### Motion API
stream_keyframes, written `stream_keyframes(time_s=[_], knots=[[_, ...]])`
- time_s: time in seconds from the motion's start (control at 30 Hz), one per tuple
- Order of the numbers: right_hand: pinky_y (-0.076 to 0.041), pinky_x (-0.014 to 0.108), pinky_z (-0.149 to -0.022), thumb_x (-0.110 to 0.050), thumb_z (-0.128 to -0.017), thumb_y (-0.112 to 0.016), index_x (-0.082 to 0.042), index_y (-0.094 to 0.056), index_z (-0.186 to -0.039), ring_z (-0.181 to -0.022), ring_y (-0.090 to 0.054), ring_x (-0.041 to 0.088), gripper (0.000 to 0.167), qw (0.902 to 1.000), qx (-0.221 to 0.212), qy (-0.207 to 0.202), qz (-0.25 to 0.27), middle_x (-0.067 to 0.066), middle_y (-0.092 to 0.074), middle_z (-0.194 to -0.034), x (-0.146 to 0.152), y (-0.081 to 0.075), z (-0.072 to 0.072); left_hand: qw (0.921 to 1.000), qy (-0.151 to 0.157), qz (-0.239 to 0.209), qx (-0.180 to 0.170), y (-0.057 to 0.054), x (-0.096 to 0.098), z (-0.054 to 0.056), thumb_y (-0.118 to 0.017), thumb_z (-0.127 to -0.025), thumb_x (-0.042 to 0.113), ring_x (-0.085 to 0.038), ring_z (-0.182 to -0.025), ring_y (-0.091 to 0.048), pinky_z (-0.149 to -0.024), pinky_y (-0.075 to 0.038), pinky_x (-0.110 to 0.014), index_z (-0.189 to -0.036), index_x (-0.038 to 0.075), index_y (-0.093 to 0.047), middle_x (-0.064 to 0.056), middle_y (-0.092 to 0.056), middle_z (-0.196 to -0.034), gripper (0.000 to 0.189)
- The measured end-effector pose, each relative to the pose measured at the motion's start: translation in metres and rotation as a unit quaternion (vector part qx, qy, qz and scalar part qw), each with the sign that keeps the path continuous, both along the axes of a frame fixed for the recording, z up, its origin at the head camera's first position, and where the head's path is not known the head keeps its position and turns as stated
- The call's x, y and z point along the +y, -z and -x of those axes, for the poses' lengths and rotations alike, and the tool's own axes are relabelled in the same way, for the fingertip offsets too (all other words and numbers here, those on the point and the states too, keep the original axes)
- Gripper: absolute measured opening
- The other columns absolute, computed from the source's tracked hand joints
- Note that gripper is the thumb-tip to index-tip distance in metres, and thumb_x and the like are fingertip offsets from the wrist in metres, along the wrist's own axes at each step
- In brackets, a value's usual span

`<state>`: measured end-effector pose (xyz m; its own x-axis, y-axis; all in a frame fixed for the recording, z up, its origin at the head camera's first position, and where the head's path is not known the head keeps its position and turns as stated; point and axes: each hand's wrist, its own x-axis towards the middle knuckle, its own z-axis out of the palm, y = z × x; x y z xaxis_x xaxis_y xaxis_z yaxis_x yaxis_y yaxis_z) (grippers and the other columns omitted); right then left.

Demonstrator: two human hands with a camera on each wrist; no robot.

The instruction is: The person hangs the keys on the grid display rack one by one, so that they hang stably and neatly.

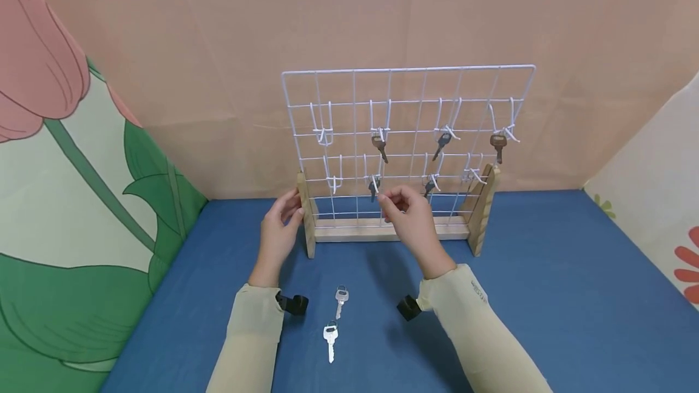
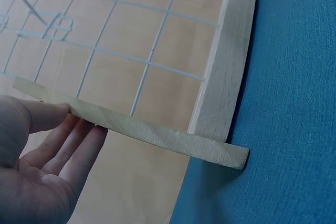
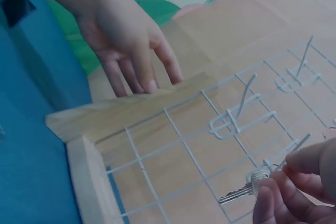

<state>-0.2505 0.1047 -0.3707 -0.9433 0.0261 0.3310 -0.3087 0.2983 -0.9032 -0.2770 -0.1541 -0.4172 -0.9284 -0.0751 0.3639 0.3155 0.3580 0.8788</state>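
A white wire grid rack (image 1: pixel 408 69) stands upright on a wooden base. My left hand (image 1: pixel 278 235) holds its left wooden side piece (image 2: pixel 168 139), thumb on one face and fingers on the other. At the second hook of the lower row, my right hand (image 1: pixel 409 217) pinches the head end of a silver key (image 3: pixel 236 195) between thumb and fingers. This key (image 1: pixel 374 187) is at the hook, its blade pointing down; whether its ring is fully on the hook is hidden by the fingertips (image 3: pixel 270 195).
Other keys hang from hooks, such as one (image 1: pixel 498 144) at upper right and one (image 1: pixel 429 187) on the lower row. The upper left hook (image 1: pixel 323 135) is bare. Two silver keys (image 1: pixel 341 302) (image 1: pixel 330 338) lie on the blue tabletop (image 1: pixel 164 326) between the forearms.
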Motion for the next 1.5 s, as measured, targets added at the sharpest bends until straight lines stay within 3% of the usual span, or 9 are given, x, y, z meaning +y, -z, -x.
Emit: stream_keyframes(time_s=[0.2, 0.33, 0.4, 0.5, 0.6, 0.67, 1.13, 1.5], knots=[[-0.053, 0.026, -0.063, -0.014, -0.098, -0.069, -0.003, -0.07, -0.099, -0.075, -0.062, 0.024, 0.012, 0.9988, -0.022, -0.036, -0.024, 0.01, -0.066, -0.085, 0.0, 0.017, -0.015, 1.0, -0.001, 0.004, 0.004, -0.002, 0.0, 0.002, -0.059, -0.101, 0.0, -0.035, -0.123, -0.061, -0.096, -0.055, -0.048, -0.147, 0.004, -0.051, -0.022, -0.061, -0.136, 0.047], [-0.049, 0.029, -0.064, -0.012, -0.095, -0.072, -0.007, -0.072, -0.093, -0.075, -0.058, 0.017, 0.006, 0.9932, -0.038, -0.068, -0.087, 0.003, -0.066, -0.083, -0.003, 0.037, -0.017, 1.0, 0.004, -0.001, -0.001, -0.001, 0.0, 0.002, -0.059, -0.101, 0.001, -0.034, -0.125, -0.06, -0.097, -0.055, -0.048, -0.148, 0.006, -0.05, -0.021, -0.06, -0.137, 0.047], [-0.05, 0.029, -0.064, -0.011, -0.094, -0.073, -0.008, -0.073, -0.092, -0.075, -0.057, 0.015, 0.003, 0.9849, -0.046, -0.102, -0.131, -0.001, -0.065, -0.083, -0.006, 0.049, -0.018, 1.0, 0.004, -0.006, -0.002, 0.0, 0.0, 0.001, -0.059, -0.101, 0.001, -0.034, -0.125, -0.06, -0.097, -0.055, -0.048, -0.148, 0.006, -0.05, -0.02, -0.061, -0.137, 0.048], [-0.05, 0.027, -0.063, -0.008, -0.093, -0.072, -0.008, -0.075, -0.094, -0.074, -0.057, 0.012, 0.003, 0.9649, -0.058, -0.168, -0.193, -0.004, -0.066, -0.083, -0.013, 0.064, -0.022, 1.0, -0.001, -0.006, 0.003, 0.003, -0.003, -0.001, -0.059, -0.101, 0.0, -0.034, -0.125, -0.06, -0.097, -0.055, -0.047, -0.148, 0.005, -0.051, -0.021, -0.061, -0.136, 0.048], [-0.05, 0.025, -0.06, -0.004, -0.092, -0.072, -0.005, -0.076, -0.095, -0.072, -0.057, 0.01, 0.005, 0.948, -0.063, -0.214, -0.227, -0.003, -0.067, -0.083, -0.022, 0.073, -0.027, 0.9999, -0.004, -0.001, 0.011, 0.003, -0.004, -0.001, -0.06, -0.101, 0.0, -0.035, -0.124, -0.061, -0.096, -0.056, -0.048, -0.147, 0.004, -0.051, -0.021, -0.061, -0.136, 0.048], [-0.049, 0.025, -0.059, -0.002, -0.09, -0.072, -0.004, -0.075, -0.094, -0.07, -0.056, 0.01, 0.005, 0.9428, -0.069, -0.226, -0.235, -0.002, -0.067, -0.082, -0.028, 0.076, -0.029, 0.9999, -0.002, 0.004, 0.015, 0.003, -0.004, 0.0, -0.06, -0.101, 0.0, -0.035, -0.123, -0.062, -0.095, -0.056, -0.048, -0.147, 0.004, -0.051, -0.021, -0.061, -0.135, 0.047], [-0.044, 0.022, -0.053, -0.006, -0.081, -0.083, -0.005, -0.069, -0.078, -0.06, -0.052, 0.008, 0.015, 0.9459, -0.115, -0.189, -0.237, -0.003, -0.061, -0.067, -0.051, 0.085, -0.032, 1.0, 0.002, 0.004, 0.008, 0.001, 0.0, 0.001, -0.06, -0.101, 0.001, -0.034, -0.122, -0.062, -0.095, -0.056, -0.048, -0.147, 0.004, -0.05, -0.021, -0.062, -0.135, 0.048], [-0.046, 0.023, -0.056, 0.001, -0.081, -0.081, -0.003, -0.067, -0.078, -0.063, -0.052, 0.008, 0.014, 0.9481, -0.107, -0.181, -0.238, 0.0, -0.061, -0.069, -0.053, 0.086, -0.034, 0.9999, 0.003, 0.01, 0.005, 0.002, -0.002, 0.001, -0.06, -0.101, 0.001, -0.033, -0.123, -0.062, -0.095, -0.056, -0.047, -0.148, 0.005, -0.05, -0.02, -0.062, -0.135, 0.048]])
